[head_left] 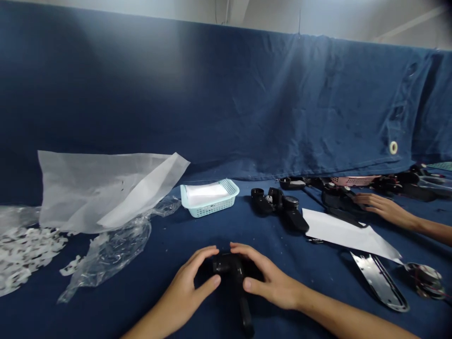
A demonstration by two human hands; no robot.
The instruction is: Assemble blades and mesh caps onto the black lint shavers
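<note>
A black hair dryer (237, 278), T-shaped, lies in front of me with its handle pointing toward me. The fingers and thumb of my left hand (189, 287) curve about the left end of its head, fingertips at the upper edge and thumb below. On the other side my right hand (270, 278) wraps the right end, its thumb pressed near the top of the handle. Part of the dryer's right side is hidden by that hand. Dark blue cloth (197, 235) covers the table under both hands.
A light-blue basket (212, 207) holds white paper. White small parts (24, 254), clear plastic (113, 254) and a translucent sheet (95, 188) lie left. Black housings (293, 214), white paper (348, 233) and a shell half (383, 282) lie right, near another person's hand (388, 209).
</note>
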